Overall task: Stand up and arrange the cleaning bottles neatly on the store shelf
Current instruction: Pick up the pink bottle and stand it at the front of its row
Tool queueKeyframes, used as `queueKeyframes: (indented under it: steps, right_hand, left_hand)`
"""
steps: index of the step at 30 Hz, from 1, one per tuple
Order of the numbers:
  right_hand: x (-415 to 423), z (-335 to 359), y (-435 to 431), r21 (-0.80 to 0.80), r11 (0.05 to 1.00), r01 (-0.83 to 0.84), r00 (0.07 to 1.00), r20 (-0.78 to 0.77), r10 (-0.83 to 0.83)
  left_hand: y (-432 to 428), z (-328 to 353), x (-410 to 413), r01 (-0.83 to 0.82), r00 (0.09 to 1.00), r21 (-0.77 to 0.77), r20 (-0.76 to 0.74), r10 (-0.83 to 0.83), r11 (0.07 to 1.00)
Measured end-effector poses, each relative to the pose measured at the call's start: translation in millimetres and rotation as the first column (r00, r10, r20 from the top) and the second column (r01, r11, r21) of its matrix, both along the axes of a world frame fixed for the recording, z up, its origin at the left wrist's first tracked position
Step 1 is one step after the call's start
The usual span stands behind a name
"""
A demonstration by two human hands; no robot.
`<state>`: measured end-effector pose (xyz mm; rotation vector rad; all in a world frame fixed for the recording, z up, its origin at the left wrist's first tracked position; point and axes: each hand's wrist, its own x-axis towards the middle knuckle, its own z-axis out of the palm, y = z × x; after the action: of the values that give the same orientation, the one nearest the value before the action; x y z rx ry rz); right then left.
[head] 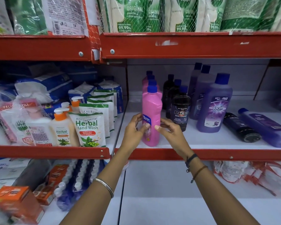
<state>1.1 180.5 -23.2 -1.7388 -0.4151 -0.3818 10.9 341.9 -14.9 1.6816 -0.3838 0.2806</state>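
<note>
A: What is seen at the front of the white shelf [193, 143]?

B: A pink bottle [151, 117] is stood upright at the shelf's front edge, at the head of a row of pink bottles [148, 78] lined up behind it, all with blue caps.

A: How is it gripped?

B: It is flanked by both hands. The left hand [134, 127] is laid against its left side over the label, fingers curled and half open. The right hand [169, 129] is placed at its right side, thumb tip touching the front, fingers spread loosely. Whether the bottle is squeezed firmly cannot be told; contact looks light.

A: What is stood beside it?

B: Just to the right, a row of black bottles [180, 111] is set upright, the front one marked as floor cleaner. Further right, a row of purple bottles [212, 108] is stood upright too.

A: Is anything lying down?

B: Yes. A black bottle [241, 127] is laid on its side right of the purple row, base toward the front. Just beside it a purple bottle [266, 127] is laid flat as well.

A: And the neighbouring bay?

B: Hand wash pouches [87, 127] and pump bottles [61, 125] are kept there, left of the red divider.
</note>
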Motion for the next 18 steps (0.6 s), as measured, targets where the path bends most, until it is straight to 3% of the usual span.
queueKeyframes:
  steps: [5, 14, 16, 18]
  right_hand:
    - [5.2, 2.3, -3.8, 0.033, 0.997, 0.062, 0.998, -0.024, -0.062]
    - [1.3, 4.9, -5.5, 0.069, 0.996, 0.057, 0.997, -0.051, -0.054]
    - [-1.9, 5.7, -12.5, 0.053, 0.995, 0.089, 0.996, -0.035, -0.087]
    - [-5.6, 7.8, -24.0, 0.072, 0.99, 0.123, 0.992, -0.035, -0.12]
  left_hand:
    - [-1.5, -0.2, -2.2, -0.083, 0.996, -0.104, 0.028, 0.086, 0.991]
    - [-20.7, -10.9, -13.8, -0.282, 0.949, -0.123, 0.107, 0.295, 0.951]
    - [-29.9, -13.6, -21.5, -0.378, 0.91, -0.118, 0.136, 0.392, 0.918]
    - [-41.8, -13.2, -31.6, -0.464, 0.837, -0.114, 0.268, 0.477, 0.878]
